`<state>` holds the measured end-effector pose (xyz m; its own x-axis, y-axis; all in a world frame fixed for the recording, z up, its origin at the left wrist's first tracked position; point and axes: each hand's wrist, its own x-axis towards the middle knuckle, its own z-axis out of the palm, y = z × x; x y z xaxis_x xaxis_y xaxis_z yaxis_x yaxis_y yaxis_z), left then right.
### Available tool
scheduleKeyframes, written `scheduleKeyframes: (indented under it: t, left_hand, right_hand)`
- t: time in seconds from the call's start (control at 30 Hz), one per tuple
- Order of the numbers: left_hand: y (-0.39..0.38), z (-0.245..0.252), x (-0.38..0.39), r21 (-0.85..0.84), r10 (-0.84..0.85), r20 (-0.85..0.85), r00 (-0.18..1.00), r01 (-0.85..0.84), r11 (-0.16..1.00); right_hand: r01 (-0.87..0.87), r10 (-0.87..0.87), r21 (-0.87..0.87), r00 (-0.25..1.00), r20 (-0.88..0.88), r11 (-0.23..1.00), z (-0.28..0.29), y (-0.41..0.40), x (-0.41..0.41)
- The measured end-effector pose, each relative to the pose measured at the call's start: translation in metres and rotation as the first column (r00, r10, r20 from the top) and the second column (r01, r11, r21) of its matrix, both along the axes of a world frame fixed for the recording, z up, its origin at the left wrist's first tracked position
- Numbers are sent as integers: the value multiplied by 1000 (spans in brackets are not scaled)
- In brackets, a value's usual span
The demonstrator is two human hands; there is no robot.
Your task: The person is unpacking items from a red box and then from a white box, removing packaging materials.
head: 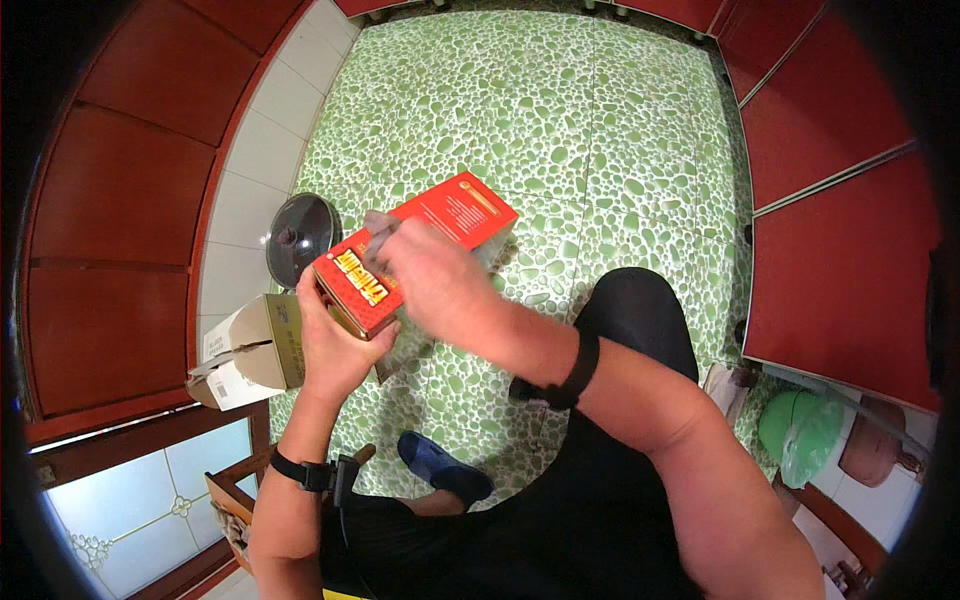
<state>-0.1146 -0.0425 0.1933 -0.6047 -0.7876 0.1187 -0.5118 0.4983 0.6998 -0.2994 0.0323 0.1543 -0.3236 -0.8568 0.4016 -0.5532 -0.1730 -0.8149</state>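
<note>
A red cardboard box point(472, 206) with printed writing is tilted in front of me above the floor. Around its near end, my left hand point(339, 337) grips it from beneath and the sides. My right hand point(431, 274) holds a crumpled grey cloth point(379, 232) against the box's printed face, and that hand is slightly blurred. Part of the box's face lies hidden behind the right hand. What the box contains cannot be seen.
A glass pot lid point(301, 238) leans by the white tiled wall at left. Nearer stands an opened cardboard carton point(259, 352). Red cabinets point(832, 255) line the right side. A green plastic container point(799, 431) sits at lower right. Green pebble-patterned flooring point(510, 97) stretches ahead.
</note>
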Motion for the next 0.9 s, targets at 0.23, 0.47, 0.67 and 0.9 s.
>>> scheduleKeyframes:
  t: [0.23, 0.47, 0.67, 0.9]
  left_hand:
    - [2, -3, 7, -16, -9, 20, 1000, 9, 1000]
    - [6, -1, 3, -20, -71, 15, 997, 71, 997]
    - [10, 0, -3, -81, -87, 81, 993, 94, 992]
    - [9, -5, -5, -122, -165, 83, 983, 175, 977]
  right_hand:
    - [377, -367, 328, 925, -94, 866, -65, -19, -106]
    - [318, -320, 260, 947, -38, 912, -53, -34, -90]
    - [-4, 3, 70, 1000, 21, 998, 0, -25, -14]
    - [-62, 63, -165, 998, -3, 984, 3, -6, 13]
